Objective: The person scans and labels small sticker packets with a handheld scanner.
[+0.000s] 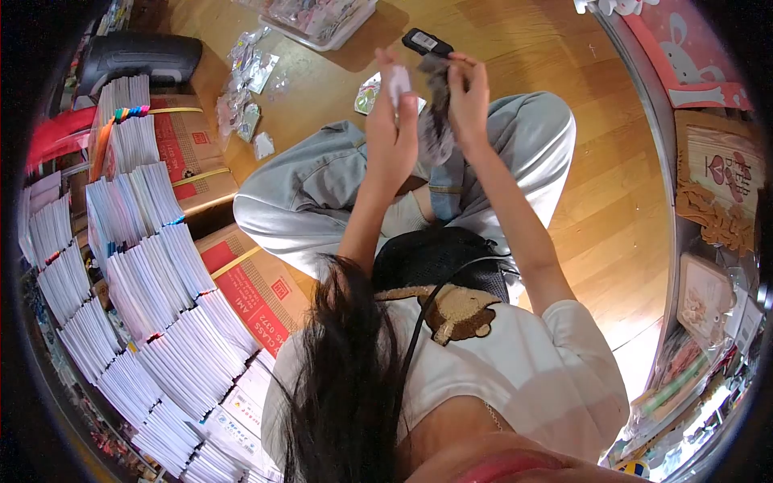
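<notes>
A warm wooden floor (612, 201) is filling the background, with rows of thin white packets (153, 282) fanning out over red-and-tan cardboard boxes (250, 290) on the left and small clear wrapped items (245, 80) lying scattered farther up the boards. The person is sitting cross-legged in pale jeans (322, 185), holding both arms up in front of the camera. The left hand (392, 133) is closing its fingers round a small white tag or card (399, 80), which is looking light and thin, easy to bend. The right hand (469, 101) is pinching the top of a small grey plush piece (436, 121) that is hanging down between the two hands, just beside the left palm; it is seeming soft, limp and nearly weightless, so a fingertip pinch near its upper end is looking like the sensible hold. A black handheld device (427, 42) is showing just above the right fingers; whether the hand is holding it or it is lying on the floor behind, I cannot tell.
</notes>
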A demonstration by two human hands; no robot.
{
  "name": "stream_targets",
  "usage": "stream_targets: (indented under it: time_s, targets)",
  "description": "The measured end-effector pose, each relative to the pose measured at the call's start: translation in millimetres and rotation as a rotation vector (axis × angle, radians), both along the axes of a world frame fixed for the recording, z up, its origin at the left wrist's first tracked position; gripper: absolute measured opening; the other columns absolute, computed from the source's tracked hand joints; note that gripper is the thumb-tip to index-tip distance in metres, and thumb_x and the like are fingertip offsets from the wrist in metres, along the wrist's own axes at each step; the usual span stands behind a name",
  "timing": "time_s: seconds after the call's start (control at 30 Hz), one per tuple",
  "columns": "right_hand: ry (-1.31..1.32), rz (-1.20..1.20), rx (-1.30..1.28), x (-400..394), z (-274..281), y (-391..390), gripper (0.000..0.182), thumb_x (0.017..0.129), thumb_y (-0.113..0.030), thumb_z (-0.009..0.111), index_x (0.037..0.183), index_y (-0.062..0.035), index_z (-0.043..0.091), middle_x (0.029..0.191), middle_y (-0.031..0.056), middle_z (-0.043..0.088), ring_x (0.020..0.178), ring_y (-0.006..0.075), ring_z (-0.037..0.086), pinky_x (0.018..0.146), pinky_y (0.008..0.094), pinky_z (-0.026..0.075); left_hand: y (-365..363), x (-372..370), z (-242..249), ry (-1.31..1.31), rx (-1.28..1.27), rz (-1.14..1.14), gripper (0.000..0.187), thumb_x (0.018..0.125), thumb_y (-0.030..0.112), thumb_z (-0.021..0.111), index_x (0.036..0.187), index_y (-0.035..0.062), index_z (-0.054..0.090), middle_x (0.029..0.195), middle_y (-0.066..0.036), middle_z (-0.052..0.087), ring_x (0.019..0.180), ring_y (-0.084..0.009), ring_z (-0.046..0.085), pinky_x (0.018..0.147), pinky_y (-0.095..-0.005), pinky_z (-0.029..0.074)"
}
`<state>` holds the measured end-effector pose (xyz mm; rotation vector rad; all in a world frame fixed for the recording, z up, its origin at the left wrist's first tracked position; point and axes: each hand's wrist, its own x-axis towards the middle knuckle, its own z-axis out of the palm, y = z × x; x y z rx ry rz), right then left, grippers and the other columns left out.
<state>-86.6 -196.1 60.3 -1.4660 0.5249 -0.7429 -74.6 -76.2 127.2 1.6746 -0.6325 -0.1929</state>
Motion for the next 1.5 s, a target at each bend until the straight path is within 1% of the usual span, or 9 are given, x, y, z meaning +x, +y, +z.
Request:
stream_targets:
  time_s: [0.07,0.17,0.37,0.47,0.8,0.9,1.03,1.23,1.5]
  targets:
    - [-0.221,0.225,0.589,-14,10,25,0.04,0.094,-0.036,0.041,0.119,-0.0065,0.046,0.116,0.0079,0.051,0.108,0.0204,0.05,0.091,0.0336,0.038,-7,13,-3,-0.61,0.354,0.066,0.06,0.087,0.023,0.051,0.137,0.001,0.025,0.131,-0.017,0.041,0.113,-0.031,0.047,0.095,-0.0366,0.036]
    - [-0.39,0.542,1.158,-30,37,30,0.056,0.091,-0.053,0.033,0.124,-0.0092,0.041,0.121,0.0053,0.046,0.114,0.0188,0.044,0.095,0.035,0.035,-8,12,-5,-0.727,0.595,-0.043,0.073,0.073,0.019,0.061,0.136,0.0061,0.028,0.138,-0.013,0.034,0.12,-0.032,0.041,0.098,-0.051,0.029]
    - [-0.359,0.638,1.056,-41,15,18,0.055,0.09,-0.051,0.037,0.124,-0.0071,0.04,0.117,0.0047,0.049,0.11,0.0202,0.048,0.092,0.0363,0.04,-10,10,-13,-0.554,0.462,-0.093,0.082,0.068,0.016,0.064,0.139,0.0111,0.023,0.142,-0.008,0.03,0.128,-0.028,0.032,0.1,-0.057,0.02]
    - [-0.022,0.477,0.87,-38,32,20,0.045,0.092,-0.04,0.042,0.12,-0.0046,0.043,0.114,0.0053,0.052,0.104,0.0183,0.051,0.085,0.0342,0.045,-6,12,-12,-0.503,0.455,-0.18,0.086,0.067,0.015,0.064,0.14,0.0095,0.02,0.144,-0.009,0.025,0.13,-0.0297,0.027,0.102,-0.0575,0.016]
    - [-0.335,0.376,1.249,-36,52,12,0.034,0.096,-0.026,0.035,0.121,-0.0059,0.046,0.118,0.0083,0.052,0.106,0.0223,0.051,0.092,0.0353,0.041,10,-8,-42,-0.269,0.075,-0.051,0.077,0.075,0.014,0.064,0.138,0.0006,0.021,0.143,-0.024,0.016,0.132,-0.0369,0.02,0.106,-0.044,0.016]
    - [-0.334,0.397,1.339,-36,41,13,0.035,0.096,-0.025,0.033,0.123,-0.0053,0.043,0.123,0.0104,0.049,0.108,0.0235,0.051,0.096,0.0352,0.039,18,-15,-51,-0.183,0.066,0.104,0.052,0.085,0.01,0.053,0.131,-0.0029,0.033,0.132,-0.019,0.038,0.119,-0.0273,0.04,0.1,-0.0362,0.029]
    - [-0.368,0.399,1.018,-34,36,5,0.042,0.095,-0.03,0.037,0.126,-0.0017,0.039,0.126,0.0132,0.048,0.111,0.0237,0.05,0.096,0.0345,0.039,30,1,-39,0.256,-0.322,0.425,0.033,0.089,0.007,0.048,0.12,-0.0046,0.047,0.12,-0.015,0.052,0.112,-0.0205,0.048,0.095,-0.0313,0.035]
    - [-0.287,0.542,0.976,-37,31,20,0.044,0.094,-0.036,0.037,0.126,-0.0048,0.039,0.118,0.0105,0.052,0.106,0.0219,0.052,0.095,0.0352,0.04,6,61,8,-0.607,0.086,-0.029,0.033,0.082,0.003,0.05,0.114,0.0016,0.055,0.122,-0.013,0.052,0.116,-0.0284,0.047,0.098,-0.0358,0.034]
    - [-0.508,0.598,1.329,-43,14,-7,0.049,0.095,-0.044,0.025,0.124,-0.008,0.042,0.118,0.0078,0.051,0.11,0.0223,0.049,0.096,0.0394,0.037,-12,4,-33,-0.474,0.186,-0.266,0.044,0.074,0.01,0.058,0.118,0.0141,0.056,0.127,-0.005,0.049,0.124,-0.029,0.038,0.103,-0.0424,0.028]
